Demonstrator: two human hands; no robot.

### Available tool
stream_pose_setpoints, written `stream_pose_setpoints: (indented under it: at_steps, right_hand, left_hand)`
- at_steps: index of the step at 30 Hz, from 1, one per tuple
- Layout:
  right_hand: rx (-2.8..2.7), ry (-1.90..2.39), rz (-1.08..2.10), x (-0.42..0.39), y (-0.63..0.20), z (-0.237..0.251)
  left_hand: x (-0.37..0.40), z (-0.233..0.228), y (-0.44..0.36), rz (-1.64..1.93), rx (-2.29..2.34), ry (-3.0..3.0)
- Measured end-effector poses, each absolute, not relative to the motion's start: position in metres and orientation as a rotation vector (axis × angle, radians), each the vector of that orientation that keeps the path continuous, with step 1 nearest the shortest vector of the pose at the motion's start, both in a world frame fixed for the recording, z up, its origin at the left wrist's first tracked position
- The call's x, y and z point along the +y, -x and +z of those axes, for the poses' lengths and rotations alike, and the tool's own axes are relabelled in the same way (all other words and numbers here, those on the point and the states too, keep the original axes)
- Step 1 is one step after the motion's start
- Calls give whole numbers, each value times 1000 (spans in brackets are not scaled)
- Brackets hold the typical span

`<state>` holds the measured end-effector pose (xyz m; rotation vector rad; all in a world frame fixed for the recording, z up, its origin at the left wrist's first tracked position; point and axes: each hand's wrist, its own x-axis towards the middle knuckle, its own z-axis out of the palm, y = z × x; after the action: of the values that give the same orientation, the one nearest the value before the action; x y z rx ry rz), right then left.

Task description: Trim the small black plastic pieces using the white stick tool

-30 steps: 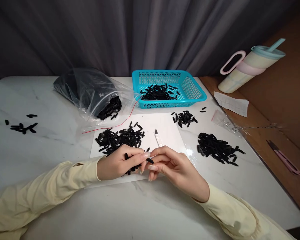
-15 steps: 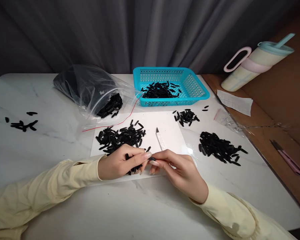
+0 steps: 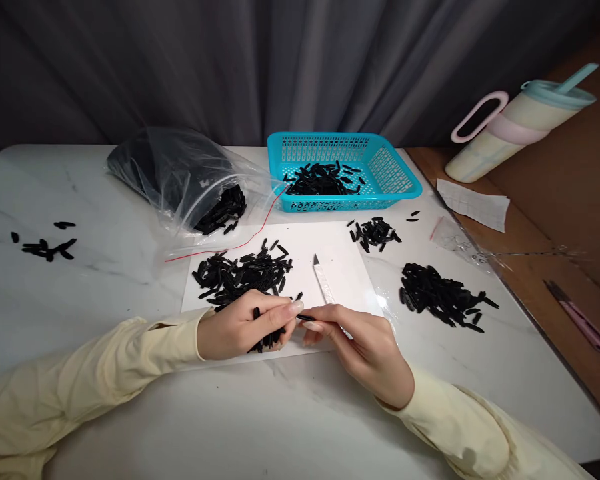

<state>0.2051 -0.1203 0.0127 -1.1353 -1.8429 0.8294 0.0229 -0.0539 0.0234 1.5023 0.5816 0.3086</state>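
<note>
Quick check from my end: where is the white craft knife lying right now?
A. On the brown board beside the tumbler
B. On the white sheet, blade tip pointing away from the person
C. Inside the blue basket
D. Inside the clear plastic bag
B: the white craft knife lies on the white sheet, just beyond the right hand, with its blade tip pointing toward the blue basket.
</note>
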Motion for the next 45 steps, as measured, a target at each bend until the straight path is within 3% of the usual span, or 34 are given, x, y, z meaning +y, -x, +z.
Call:
stream_pose_setpoints:
  at_steps: [16, 45]
  right_hand:
    - [-1989, 1065, 625, -118, -208, 10]
    - [-2045, 1071, 678, -117, -207, 4]
  left_hand:
    - [-54, 19, -23, 292, 522, -1393]
    - [-58, 19, -23, 226, 508, -1028]
